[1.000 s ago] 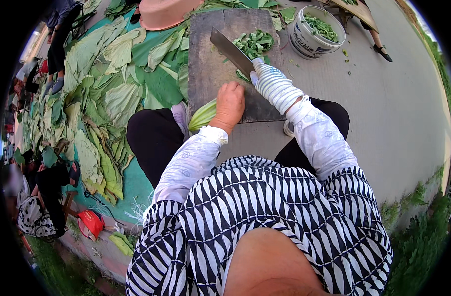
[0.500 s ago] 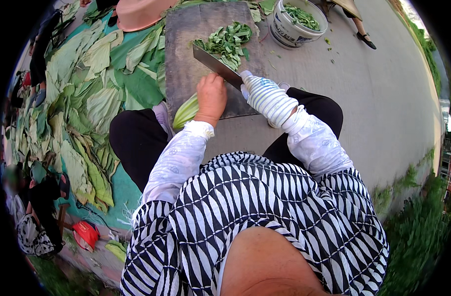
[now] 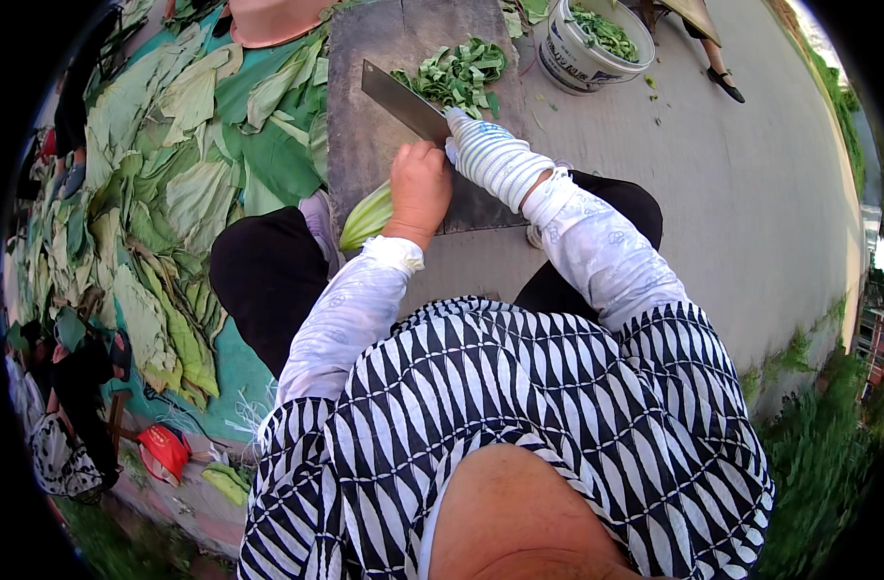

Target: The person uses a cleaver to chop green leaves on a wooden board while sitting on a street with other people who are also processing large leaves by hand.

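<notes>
Gripping the knife (image 3: 401, 101), the gloved right hand (image 3: 495, 159) is holding the blade slantwise over the board (image 3: 365, 48), just beside the bare left hand (image 3: 421, 191). That left hand is closing its fingers over the stalks (image 3: 368, 218), which are lying at the board's near left corner, lower ends poking out toward the person. Bare knuckles are sitting so near the edge that a stroke landing slightly off could nick them; whether they are touching the steel, I cannot tell. Rounded stalks could be rolling under a loose hold, causing a crooked cut. Cut greens (image 3: 461, 75) are lying close beyond the blade, so a wide sweep could scatter them.
</notes>
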The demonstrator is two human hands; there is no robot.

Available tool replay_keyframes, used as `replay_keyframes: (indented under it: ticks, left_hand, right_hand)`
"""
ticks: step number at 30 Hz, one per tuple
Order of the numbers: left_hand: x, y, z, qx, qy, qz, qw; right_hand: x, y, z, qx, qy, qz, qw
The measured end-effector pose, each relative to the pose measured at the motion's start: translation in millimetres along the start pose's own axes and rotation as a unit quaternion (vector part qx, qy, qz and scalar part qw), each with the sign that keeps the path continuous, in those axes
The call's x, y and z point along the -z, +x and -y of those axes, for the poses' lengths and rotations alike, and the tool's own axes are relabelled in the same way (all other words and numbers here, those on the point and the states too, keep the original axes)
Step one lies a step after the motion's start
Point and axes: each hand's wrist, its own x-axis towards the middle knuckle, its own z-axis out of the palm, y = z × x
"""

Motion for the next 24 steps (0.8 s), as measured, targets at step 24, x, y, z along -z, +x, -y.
replay_keyframes:
  ticks: [24]
  left_hand:
    - [8.1,-8.5,5.1,0.000,0.007,0.002,1.000]
  right_hand:
    - [3.1,-73.1,-5.6,0.028,-0.022,-0.021,0.999]
